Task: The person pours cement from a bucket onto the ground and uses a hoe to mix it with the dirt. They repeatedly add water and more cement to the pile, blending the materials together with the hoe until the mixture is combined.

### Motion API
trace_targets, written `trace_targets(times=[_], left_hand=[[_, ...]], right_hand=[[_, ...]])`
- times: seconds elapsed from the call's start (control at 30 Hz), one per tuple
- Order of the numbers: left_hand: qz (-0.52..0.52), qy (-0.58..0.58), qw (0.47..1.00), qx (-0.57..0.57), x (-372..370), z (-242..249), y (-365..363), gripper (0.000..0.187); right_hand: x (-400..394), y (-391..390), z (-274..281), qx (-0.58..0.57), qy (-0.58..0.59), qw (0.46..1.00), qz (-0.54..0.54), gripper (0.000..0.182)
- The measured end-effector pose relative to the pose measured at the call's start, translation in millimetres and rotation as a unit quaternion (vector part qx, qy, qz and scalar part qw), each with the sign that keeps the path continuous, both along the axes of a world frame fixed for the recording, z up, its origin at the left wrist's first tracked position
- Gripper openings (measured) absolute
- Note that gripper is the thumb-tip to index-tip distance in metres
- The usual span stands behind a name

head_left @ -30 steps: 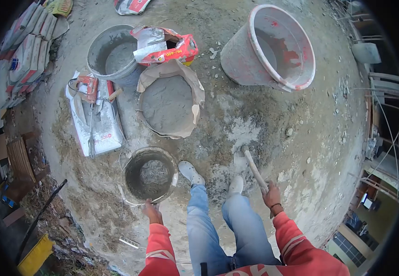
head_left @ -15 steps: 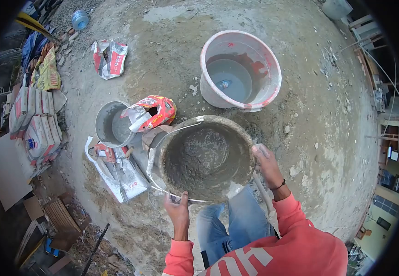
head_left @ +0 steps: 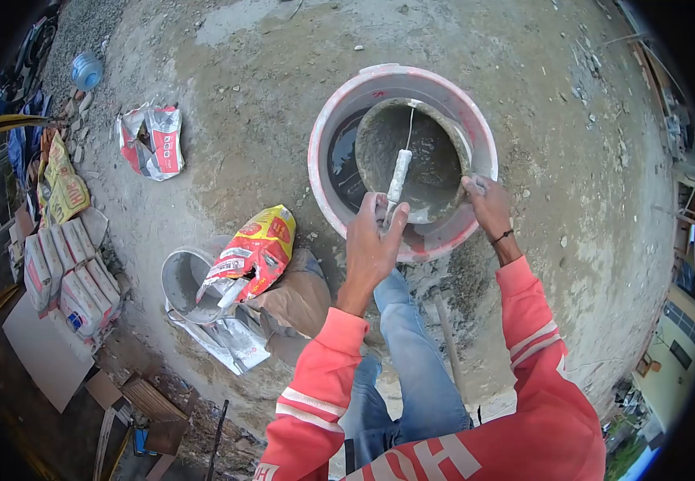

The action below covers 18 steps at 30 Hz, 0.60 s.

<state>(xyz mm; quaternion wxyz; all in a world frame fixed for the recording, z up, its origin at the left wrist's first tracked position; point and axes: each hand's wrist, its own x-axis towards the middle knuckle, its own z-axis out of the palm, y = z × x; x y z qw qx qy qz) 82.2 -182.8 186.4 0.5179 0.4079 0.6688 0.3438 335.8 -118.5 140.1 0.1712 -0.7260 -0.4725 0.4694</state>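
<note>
A mortar-coated bucket (head_left: 443, 156) is tilted inside the large whitish tub (head_left: 321, 148) with a red-stained rim. Murky water (head_left: 344, 148) shows in the tub around it, and some grey liquid lies in the bucket. My left hand (head_left: 375, 244) is closed on the bucket's near edge, by the foot of its wire handle. The handle's white grip (head_left: 400, 175) lies across the bucket's mouth. On the right, my right hand (head_left: 487, 204) pinches the bucket's rim, close to the tub's edge.
A smaller grey bucket (head_left: 177, 276) stands at left beside a red and yellow bag (head_left: 263, 240), a brown paper bag (head_left: 311, 293) and a white bag (head_left: 239, 345). A torn bag (head_left: 153, 144) lies farther off. Stacked sacks (head_left: 67, 264) stand far left. A pole (head_left: 447, 341) lies by my leg.
Both hands have carried the bucket forward from above my knees into the large tub. Its handle has swung from the left side to across the mouth.
</note>
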Motion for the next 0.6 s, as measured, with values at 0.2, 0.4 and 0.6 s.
trace_targets(times=[0.2,0.4,0.6], left_hand=[[-0.012,0.154,0.988,-0.010,31.3,-168.8,55.7,0.022],[-0.008,0.174,0.982,-0.075,12.4,-261.4,63.4,0.024],[-0.017,0.186,0.968,-0.166,-14.0,-297.2,70.5,0.028]], right_hand=[[-46.2,39.2,-160.6,0.156,-0.258,0.952,0.055,0.036],[-85.8,29.4,-205.0,0.002,-0.250,0.968,0.029,0.032],[-121.4,23.0,-247.9,0.042,-0.269,0.962,0.017,0.031]])
